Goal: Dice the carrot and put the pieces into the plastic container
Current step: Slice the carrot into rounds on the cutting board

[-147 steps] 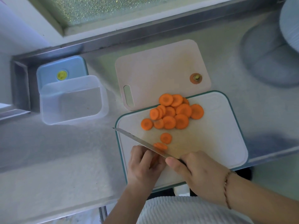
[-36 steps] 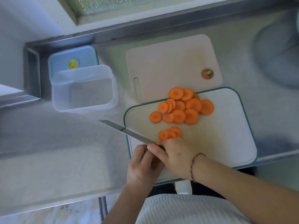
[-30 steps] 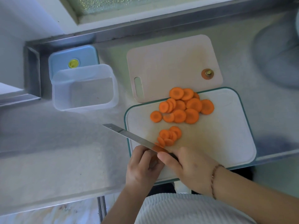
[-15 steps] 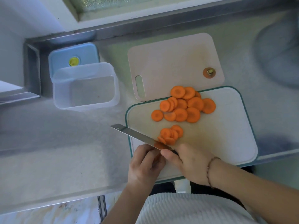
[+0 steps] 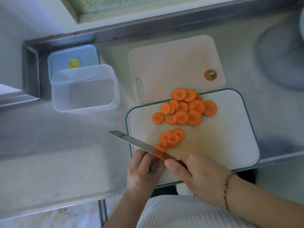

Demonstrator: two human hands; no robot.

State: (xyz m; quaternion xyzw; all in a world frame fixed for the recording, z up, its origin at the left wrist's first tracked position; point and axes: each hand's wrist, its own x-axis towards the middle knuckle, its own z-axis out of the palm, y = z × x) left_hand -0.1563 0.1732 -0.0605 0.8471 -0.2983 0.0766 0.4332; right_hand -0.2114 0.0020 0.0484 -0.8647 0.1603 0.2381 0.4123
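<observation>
Several round carrot slices lie in a pile at the far side of the white cutting board with a teal rim. A smaller pile of slices lies nearer me. My right hand grips the handle of a knife, its blade pointing left across the board's near left corner. My left hand holds the remaining carrot stub under curled fingers, right against the blade; the stub is mostly hidden. The clear plastic container stands open on the counter to the left.
A blue lid with a yellow button lies behind the container. A pink cutting board lies beyond the white one, with a carrot end on it. A raised steel ledge borders the counter's far left. A blurred grey round object is far right.
More slices have been cut since the earliest frame, building a second small pile near the blade. In the last half second the hands and knife hardly moved.
</observation>
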